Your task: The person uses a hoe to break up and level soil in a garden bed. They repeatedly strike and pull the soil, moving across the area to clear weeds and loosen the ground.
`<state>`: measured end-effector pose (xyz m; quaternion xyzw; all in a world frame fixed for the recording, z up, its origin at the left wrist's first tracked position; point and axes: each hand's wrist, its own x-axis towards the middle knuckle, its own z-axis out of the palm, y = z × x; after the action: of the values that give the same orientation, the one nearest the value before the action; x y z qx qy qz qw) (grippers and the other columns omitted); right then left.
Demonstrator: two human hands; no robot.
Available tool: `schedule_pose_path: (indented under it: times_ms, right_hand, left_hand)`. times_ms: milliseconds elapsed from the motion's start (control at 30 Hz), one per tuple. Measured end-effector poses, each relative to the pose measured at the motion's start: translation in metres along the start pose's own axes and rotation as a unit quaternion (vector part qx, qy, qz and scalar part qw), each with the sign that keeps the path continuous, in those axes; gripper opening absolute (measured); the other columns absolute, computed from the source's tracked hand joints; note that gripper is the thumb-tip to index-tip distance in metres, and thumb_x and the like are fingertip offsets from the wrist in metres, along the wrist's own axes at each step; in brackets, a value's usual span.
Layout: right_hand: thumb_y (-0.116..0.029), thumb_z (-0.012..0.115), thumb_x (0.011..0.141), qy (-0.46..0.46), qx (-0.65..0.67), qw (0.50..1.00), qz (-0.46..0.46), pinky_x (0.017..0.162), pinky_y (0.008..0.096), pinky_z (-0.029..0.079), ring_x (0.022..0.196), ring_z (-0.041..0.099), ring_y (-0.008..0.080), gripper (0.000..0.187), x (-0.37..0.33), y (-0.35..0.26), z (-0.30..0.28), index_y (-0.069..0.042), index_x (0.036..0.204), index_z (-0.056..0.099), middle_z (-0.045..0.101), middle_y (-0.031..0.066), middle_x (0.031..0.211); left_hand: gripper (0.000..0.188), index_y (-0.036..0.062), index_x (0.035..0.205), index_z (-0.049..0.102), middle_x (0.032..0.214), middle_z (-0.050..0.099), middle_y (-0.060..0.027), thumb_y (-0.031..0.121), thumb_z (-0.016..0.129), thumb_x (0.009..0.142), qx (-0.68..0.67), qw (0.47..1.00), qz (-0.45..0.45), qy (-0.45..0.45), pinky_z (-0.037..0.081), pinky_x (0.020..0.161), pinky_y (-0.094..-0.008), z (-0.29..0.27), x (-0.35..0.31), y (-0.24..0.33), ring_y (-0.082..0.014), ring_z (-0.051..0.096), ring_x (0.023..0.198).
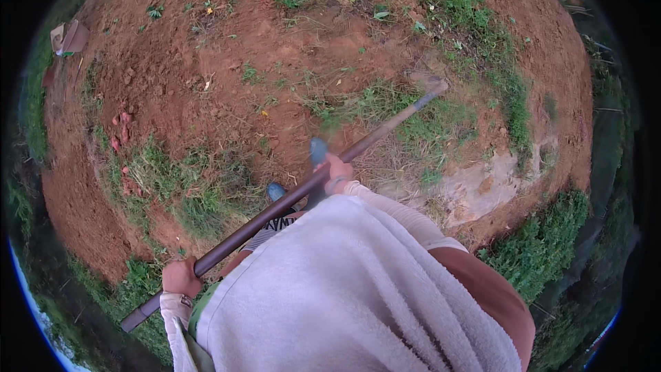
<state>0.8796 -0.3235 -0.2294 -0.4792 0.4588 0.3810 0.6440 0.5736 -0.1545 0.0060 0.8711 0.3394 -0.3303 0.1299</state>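
A long brown-handled hoe [275, 208] runs slantwise across the view, from lower left up to the right. Near its butt end, my left hand [182, 277] is closed round the handle. Further up the shaft my right hand [337, 169] grips it as well, fingers wrapped over the top. The hoe's head [432, 83] is down at the grass and loose soil ahead and to the right; it is blurred, so I cannot tell whether it bites into the earth. A white towel [310, 282] hangs below me, covering much of my body.
My blue shoes [318, 151] stand on reddish soil [227, 48]. Several reddish tubers [124, 124] lie at the left beside cut weeds [200, 186]. A tan container [70, 38] sits at the far left. Pale, flat ground [482, 189] and a leafy green patch [540, 244] are at the right.
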Motion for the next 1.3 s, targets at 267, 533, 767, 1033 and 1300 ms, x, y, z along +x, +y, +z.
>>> schedule_pose_path:
  times_ms: [267, 533, 767, 1033, 1300]
  right_hand:
    - [-0.003, 0.053, 0.073, -0.023, 0.050, 0.998, 0.038, 0.056, 0.0409, 0.044, 0.055, 0.047, 0.0239, 0.013, 0.024, -0.010, -0.030, -0.002, 0.079, 0.042, 0.045, 0.0100, 0.063]
    - [-0.010, 0.057, 0.075, -0.091, 0.100, 0.983, -0.124, 0.054, 0.0382, 0.046, 0.054, 0.048, 0.0217, 0.018, 0.043, -0.135, -0.037, -0.003, 0.083, 0.043, 0.046, 0.0086, 0.064]
    - [-0.011, 0.054, 0.076, 0.047, 0.007, 0.997, -0.060, 0.049, 0.0408, 0.045, 0.053, 0.049, 0.0243, 0.017, 0.020, -0.012, -0.004, -0.001, 0.082, 0.042, 0.046, 0.0108, 0.064]
    - [-0.005, 0.056, 0.077, -0.029, 0.003, 0.992, 0.124, 0.060, 0.0415, 0.048, 0.068, 0.053, 0.0262, 0.023, -0.037, 0.061, 0.003, 0.000, 0.093, 0.041, 0.049, 0.0113, 0.075]
    - [0.000, 0.054, 0.073, 0.032, 0.033, 0.996, 0.074, 0.060, 0.0438, 0.047, 0.063, 0.052, 0.0281, 0.022, -0.001, 0.031, -0.010, 0.000, 0.090, 0.040, 0.049, 0.0146, 0.073]
  left_hand:
    - [0.008, 0.0092, 0.063, 0.054, 0.058, 0.055, -0.0122, 0.014, 0.055, 0.057, 0.015, 0.998, 0.004, 0.067, 0.043, 0.051, -0.0416, 0.037, 0.028, -0.001, -0.0315, 0.055, 0.054]
    - [0.012, 0.0082, 0.073, 0.052, 0.056, 0.054, -0.0141, 0.012, 0.052, 0.061, -0.026, 0.990, 0.121, 0.072, 0.043, 0.050, -0.0420, 0.015, 0.062, 0.072, -0.0323, 0.055, 0.053]
    - [0.013, 0.0079, 0.067, 0.056, 0.058, 0.054, -0.0167, 0.010, 0.054, 0.054, -0.001, 0.999, 0.028, 0.016, 0.043, 0.053, -0.0438, -0.020, -0.003, -0.006, -0.0345, 0.055, 0.058]
    - [0.010, 0.0083, 0.058, 0.059, 0.056, 0.054, -0.0153, 0.012, 0.056, 0.049, 0.114, 0.988, -0.075, 0.067, 0.044, 0.054, -0.0418, -0.032, -0.042, -0.090, -0.0330, 0.055, 0.057]
    - [0.015, 0.0104, 0.064, 0.061, 0.061, 0.058, -0.0125, 0.012, 0.055, 0.050, 0.106, 0.992, -0.052, 0.036, 0.046, 0.058, -0.0388, -0.012, 0.009, -0.048, -0.0304, 0.057, 0.061]
